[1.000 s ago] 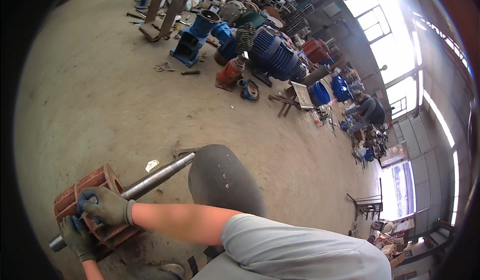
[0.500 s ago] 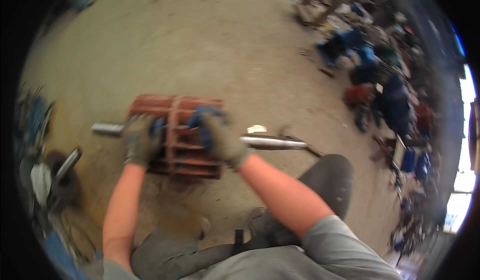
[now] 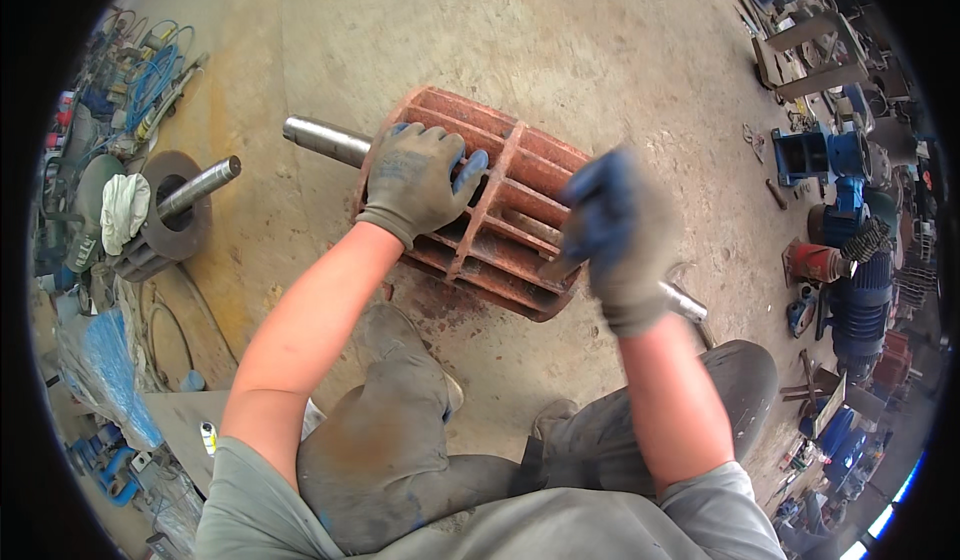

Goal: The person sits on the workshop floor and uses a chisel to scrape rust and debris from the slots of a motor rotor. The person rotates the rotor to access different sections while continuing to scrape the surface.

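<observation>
Drum (image 3: 489, 200) axis slants down rightward; left fingers (image 3: 430, 140) curled over it, right fingers (image 3: 602, 198) unclear.

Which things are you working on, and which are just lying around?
Being worked on:
- red drum, with the left hand on it and the right hand, blurred, beside it
- steel shaft through the drum

Seemingly just lying around:
- white cloth
- blue hose
- red jack
- blue motor
</observation>
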A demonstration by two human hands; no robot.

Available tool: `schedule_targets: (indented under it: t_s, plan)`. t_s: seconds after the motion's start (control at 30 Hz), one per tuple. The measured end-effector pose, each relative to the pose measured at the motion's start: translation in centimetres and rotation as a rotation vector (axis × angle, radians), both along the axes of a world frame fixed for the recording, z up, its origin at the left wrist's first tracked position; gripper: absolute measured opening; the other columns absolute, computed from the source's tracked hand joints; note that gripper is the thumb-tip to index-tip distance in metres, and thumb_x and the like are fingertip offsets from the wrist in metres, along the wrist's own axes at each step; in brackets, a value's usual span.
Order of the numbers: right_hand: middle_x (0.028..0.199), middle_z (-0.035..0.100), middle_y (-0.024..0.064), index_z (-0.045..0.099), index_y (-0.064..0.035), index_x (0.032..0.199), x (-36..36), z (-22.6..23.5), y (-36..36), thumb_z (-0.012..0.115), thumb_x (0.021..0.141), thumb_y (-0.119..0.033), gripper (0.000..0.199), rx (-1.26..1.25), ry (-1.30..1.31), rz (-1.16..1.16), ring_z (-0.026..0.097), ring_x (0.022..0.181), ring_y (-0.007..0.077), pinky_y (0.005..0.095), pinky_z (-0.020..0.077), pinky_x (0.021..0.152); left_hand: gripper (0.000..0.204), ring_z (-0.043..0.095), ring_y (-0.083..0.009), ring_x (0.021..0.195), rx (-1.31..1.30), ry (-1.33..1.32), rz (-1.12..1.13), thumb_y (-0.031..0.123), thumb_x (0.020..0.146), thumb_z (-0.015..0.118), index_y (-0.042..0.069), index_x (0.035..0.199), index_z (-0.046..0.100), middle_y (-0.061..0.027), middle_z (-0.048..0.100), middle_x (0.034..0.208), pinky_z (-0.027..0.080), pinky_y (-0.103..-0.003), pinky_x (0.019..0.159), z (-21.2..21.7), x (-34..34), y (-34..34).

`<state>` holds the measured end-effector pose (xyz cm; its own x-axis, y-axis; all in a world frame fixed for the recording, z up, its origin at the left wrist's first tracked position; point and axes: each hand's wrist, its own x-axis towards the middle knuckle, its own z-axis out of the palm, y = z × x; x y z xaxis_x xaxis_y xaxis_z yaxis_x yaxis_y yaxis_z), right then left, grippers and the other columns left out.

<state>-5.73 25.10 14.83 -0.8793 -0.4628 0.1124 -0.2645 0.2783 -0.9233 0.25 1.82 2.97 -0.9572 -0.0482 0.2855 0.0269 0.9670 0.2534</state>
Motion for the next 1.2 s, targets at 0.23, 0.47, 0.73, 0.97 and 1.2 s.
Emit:
schedule_targets:
  t_s: [0.23,0.47,0.73,0.97,1.2]
  plan:
    - [0.059,0.039,-0.0028,0.065,-0.0023,0.097,-1.0,-1.5,3.1,0.039,0.121,-0.054,0.063,-0.636,-0.530,-0.170,0.048,0.043,0.0116,0.0311,0.0461,0.039,0.034,0.066,-0.0356,0.088,0.027,-0.021,0.007,0.038,0.103,0.071,0.012,0.083,0.068,-0.0123,0.069,0.086,0.050,-0.052,0.091,-0.6,0.7,0.1]
    - [0.061,0.042,-0.0043,0.065,-0.0020,0.094,1.4,-3.2,3.5,0.044,0.121,-0.045,0.055,-0.534,-0.579,-0.107,0.042,0.045,0.0091,0.0293,0.0417,0.044,0.034,0.065,-0.0353,0.087,-0.010,0.005,-0.005,0.038,0.103,0.071,0.012,0.081,0.066,-0.0124,0.068,0.083,0.050,-0.051,0.089,-0.8,1.7,0.1]
    - [0.073,0.055,0.0033,0.059,0.0003,0.090,2.1,-3.2,3.1,0.044,0.119,-0.030,0.045,-0.384,-0.479,-0.070,0.050,0.058,0.0091,0.0274,0.0411,0.049,0.035,0.064,-0.0349,0.085,-0.010,0.013,0.001,0.040,0.102,0.072,0.012,0.081,0.067,-0.0119,0.067,0.082,0.050,-0.050,0.091,-0.9,1.8,0.2]
    - [0.061,0.037,-0.0088,0.060,-0.0121,0.095,0.5,-2.0,3.9,0.041,0.123,-0.049,0.049,-0.636,-0.544,-0.156,0.034,0.048,0.0082,0.0279,0.0354,0.047,0.033,0.064,-0.0353,0.085,0.033,0.010,-0.012,0.038,0.101,0.074,0.012,0.082,0.066,-0.0122,0.067,0.083,0.049,-0.051,0.089,-0.8,1.8,0.1]
    - [0.063,0.042,-0.0030,0.063,-0.0034,0.092,0.6,-3.7,4.6,0.043,0.122,-0.046,0.056,-1.071,-0.702,-0.095,0.035,0.051,0.0074,0.0298,0.0374,0.048,0.029,0.062,-0.0369,0.085,0.045,0.011,-0.028,0.033,0.100,0.073,0.011,0.084,0.065,-0.0120,0.065,0.084,0.048,-0.052,0.087,-0.9,1.8,0.1]
